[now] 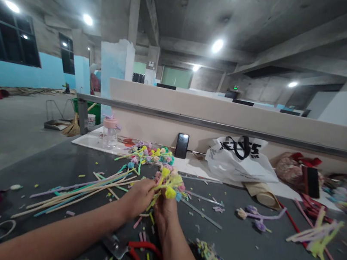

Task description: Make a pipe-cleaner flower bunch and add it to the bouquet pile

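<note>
at the centre of the frame the left hand (139, 196) is closed around the stems of a fuzzy flower bunch (169, 183) and the right hand (165, 212) pinches it from below. a slack grip could let a stem slip into the loose sticks (86, 188) at centre left, and either hand, drawn back, could knock the pliers (138, 244) at the bottom edge.

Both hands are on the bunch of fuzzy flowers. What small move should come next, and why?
Probably a small twist of the stems to bind them: the left hand and right hand both pinch the flower bunch just below its heads, above the table, while the loose stems lie on it to the left.
</note>
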A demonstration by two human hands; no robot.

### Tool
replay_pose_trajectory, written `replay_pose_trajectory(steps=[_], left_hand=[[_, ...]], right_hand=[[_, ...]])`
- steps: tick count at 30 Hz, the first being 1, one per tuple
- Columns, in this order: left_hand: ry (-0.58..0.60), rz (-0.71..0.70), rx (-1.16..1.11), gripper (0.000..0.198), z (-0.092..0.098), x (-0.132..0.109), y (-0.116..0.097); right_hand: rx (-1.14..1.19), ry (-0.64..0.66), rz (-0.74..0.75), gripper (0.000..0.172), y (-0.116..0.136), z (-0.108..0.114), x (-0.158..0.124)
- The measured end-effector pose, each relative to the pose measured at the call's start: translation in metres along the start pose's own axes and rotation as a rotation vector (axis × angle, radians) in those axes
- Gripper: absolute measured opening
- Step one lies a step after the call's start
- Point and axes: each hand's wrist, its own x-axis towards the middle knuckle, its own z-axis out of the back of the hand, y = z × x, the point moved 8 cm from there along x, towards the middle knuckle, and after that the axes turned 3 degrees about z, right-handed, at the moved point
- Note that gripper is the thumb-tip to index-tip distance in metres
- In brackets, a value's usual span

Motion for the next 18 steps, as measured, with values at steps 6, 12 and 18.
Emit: replay_pose_trajectory(steps=[6,12,18], left_hand=[[0.067,-0.026,0.023,0.024,-0.002,-0.005,-0.004],[0.081,0.044,0.128,0.023,-0.004,0.013,0.009],[0.281,-0.006,0.148,0.018,-0.02,0.018,0.008]], right_hand=[[-0.016,0.007,-0.035,0.014,-0.002,0.007,0.004],[-0.049,0.102,-0.058,0.017,-0.006,-0.008,-0.001],[-0.07,0.096,-0.058,0.017,-0.007,-0.001,0.001]])
